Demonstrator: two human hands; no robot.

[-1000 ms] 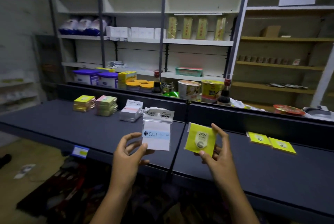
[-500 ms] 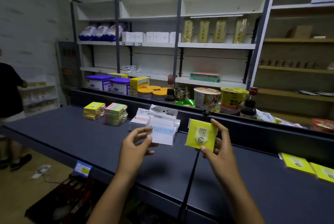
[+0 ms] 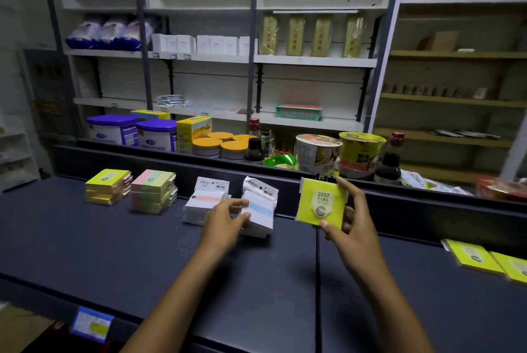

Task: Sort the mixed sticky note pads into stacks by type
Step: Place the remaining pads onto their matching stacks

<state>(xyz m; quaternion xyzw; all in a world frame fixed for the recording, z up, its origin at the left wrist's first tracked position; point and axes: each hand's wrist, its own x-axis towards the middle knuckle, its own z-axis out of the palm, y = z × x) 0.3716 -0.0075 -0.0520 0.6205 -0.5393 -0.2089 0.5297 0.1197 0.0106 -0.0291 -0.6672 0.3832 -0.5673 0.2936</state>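
Note:
My left hand [image 3: 225, 220] pinches a white pack with a blue stripe [image 3: 261, 211] and holds it on top of the blue-striped white stack. Beside it lies a white stack with a pink stripe [image 3: 205, 201]. Further left stand a yellow pad stack [image 3: 107, 186] and a pastel multicolour stack [image 3: 152, 190]. My right hand [image 3: 352, 227] holds a yellow pad labelled 2207 [image 3: 320, 204] upright above the dark shelf [image 3: 114, 247]. Two loose yellow pads [image 3: 474, 257] lie at the right edge.
A raised dark ledge [image 3: 427, 210] runs behind the pads. Behind it stand tubs, jars, bottles and noodle cups [image 3: 316, 153]. A seam [image 3: 317, 281] divides the dark shelf into two panels. A price tag [image 3: 91, 322] hangs on the front edge.
My left hand moved forward and down, bringing the blue-striped white pack onto its stack. The right hand stayed roughly in place with the yellow pad. The camera shifted closer and left.

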